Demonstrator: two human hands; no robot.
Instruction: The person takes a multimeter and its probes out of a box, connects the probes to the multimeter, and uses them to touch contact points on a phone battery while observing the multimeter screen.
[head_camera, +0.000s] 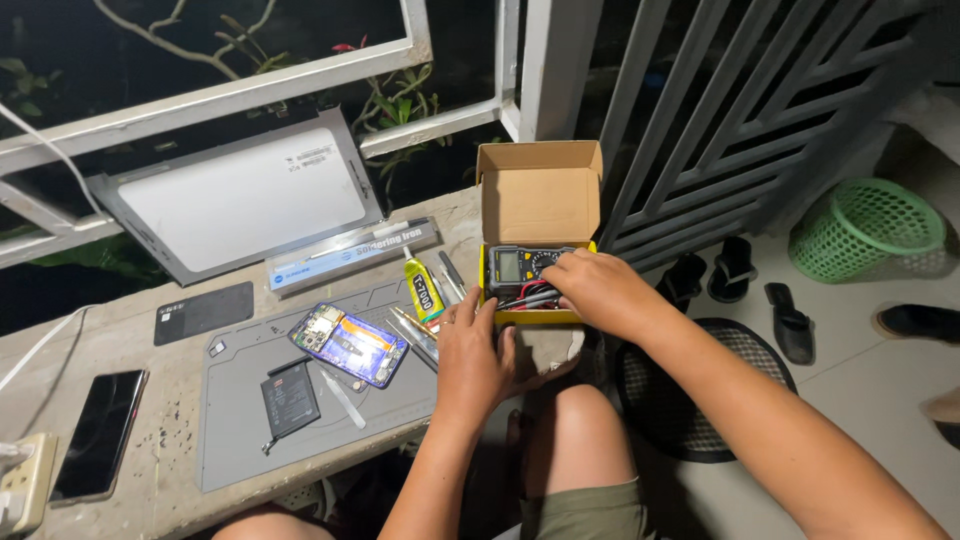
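Right hand (598, 290): grasping the multimeter (522, 266) in its box (540, 200).
Left hand (472, 352): released, steadying the box at the table (150, 470) edge.
Hidden: meter's lower half.

Yellow multimeter (522, 265) lying in open cardboard box (538, 200) (ledge edge), leads atop.

My right hand (598, 290) hides the meter's (525, 264) right side and my fingertips in the box (538, 200). The frame's left edge cuts the power strip (20, 482).

Lit brightly from near the camera, sharp at centre, glaring on the white panel (243, 197) upper left, black beyond the railing, bowed at the edges.
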